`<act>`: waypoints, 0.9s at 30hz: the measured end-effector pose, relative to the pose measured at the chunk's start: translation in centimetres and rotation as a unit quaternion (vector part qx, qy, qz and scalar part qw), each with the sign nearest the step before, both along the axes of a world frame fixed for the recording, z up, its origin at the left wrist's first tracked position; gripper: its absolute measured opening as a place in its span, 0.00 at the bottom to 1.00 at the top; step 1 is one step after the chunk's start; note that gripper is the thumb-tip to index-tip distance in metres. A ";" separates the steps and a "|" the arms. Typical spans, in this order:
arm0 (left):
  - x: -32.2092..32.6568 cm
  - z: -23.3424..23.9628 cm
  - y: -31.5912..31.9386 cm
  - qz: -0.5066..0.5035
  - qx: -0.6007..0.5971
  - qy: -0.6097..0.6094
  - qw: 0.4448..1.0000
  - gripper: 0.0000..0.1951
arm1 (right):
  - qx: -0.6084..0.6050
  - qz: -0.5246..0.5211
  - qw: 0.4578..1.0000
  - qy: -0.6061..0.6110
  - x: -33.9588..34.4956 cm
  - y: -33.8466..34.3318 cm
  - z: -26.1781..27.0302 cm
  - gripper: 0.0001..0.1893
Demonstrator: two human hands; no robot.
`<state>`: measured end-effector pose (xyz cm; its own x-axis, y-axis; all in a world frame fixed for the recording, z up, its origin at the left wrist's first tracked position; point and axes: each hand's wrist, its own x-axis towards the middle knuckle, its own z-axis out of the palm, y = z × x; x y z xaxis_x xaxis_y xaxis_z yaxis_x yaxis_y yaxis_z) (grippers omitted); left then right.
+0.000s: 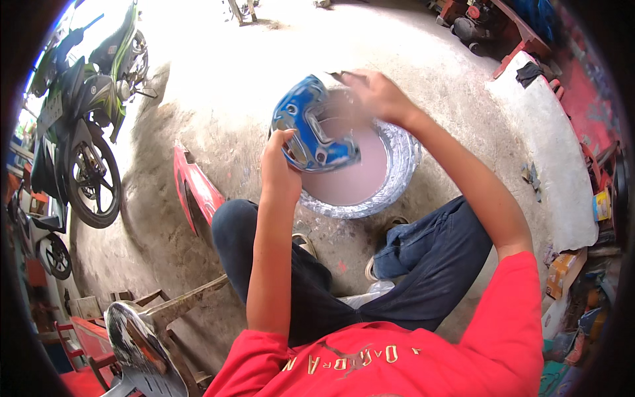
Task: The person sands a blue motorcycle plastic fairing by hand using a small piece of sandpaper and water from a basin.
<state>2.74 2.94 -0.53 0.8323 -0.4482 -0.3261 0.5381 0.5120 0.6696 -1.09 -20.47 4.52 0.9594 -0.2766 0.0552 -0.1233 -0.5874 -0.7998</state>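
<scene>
A blue helmet shell with worn, whitish patches (310, 134) is tilted above a round basin (347, 211) of cloudy, pinkish-grey liquid. My left hand (283, 164) grips the shell's lower left edge, thumb on its outer face. At the upper right of the shell, my right hand (372, 97) is blurred, with its fingers bent near a small dark thing at the shell's upper edge. Whether my right hand holds that thing cannot be made out. The basin stands on the concrete floor in front of my knees, its rim coated with pale residue.
A red motorcycle fairing panel (196, 186) lies left of my knee. Motorcycles (94, 164) stand farther left. At the lower left is a wooden frame (183, 302) beside a paint-marked panel (144, 342). A pale ledge (555, 164) with a dark cloth runs along the right.
</scene>
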 end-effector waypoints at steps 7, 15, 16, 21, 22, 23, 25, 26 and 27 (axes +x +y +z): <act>-1.8 0.5 -0.3 -0.064 -0.017 -0.070 0.995 0.21 | -0.254 0.113 0.921 -0.272 -2.9 7.1 -4.1 0.19; -2.4 -1.6 -0.7 -0.029 0.042 -0.097 0.994 0.18 | -0.222 0.134 0.933 -0.250 -2.5 8.3 -6.0 0.21; -2.4 -2.1 -0.7 -0.028 0.045 -0.096 0.994 0.18 | -0.219 0.135 0.934 -0.250 -2.0 7.6 -6.2 0.21; -3.2 -1.3 -1.8 -0.026 0.071 -0.078 0.994 0.16 | -0.203 0.090 0.961 -0.163 -0.8 4.4 -7.5 0.21; -3.1 -1.8 -1.8 -0.019 0.067 -0.082 0.994 0.16 | -0.208 0.121 0.953 -0.184 -1.7 5.9 -7.2 0.20; -3.1 -1.8 -1.8 -0.005 0.075 -0.088 0.993 0.15 | -0.214 0.141 0.939 -0.230 -2.9 8.0 -6.8 0.20; -3.3 -1.4 -1.7 -0.014 0.073 -0.062 0.995 0.15 | -0.200 0.130 0.952 -0.191 -2.0 6.1 -6.9 0.21; -3.6 -0.8 -2.0 -0.025 0.066 -0.039 0.997 0.14 | -0.191 0.118 0.962 -0.153 -1.4 4.2 -6.8 0.21; -3.8 -0.7 -2.0 -0.031 0.082 -0.063 0.994 0.14 | -0.164 0.058 0.980 -0.100 -0.2 2.7 -7.0 0.21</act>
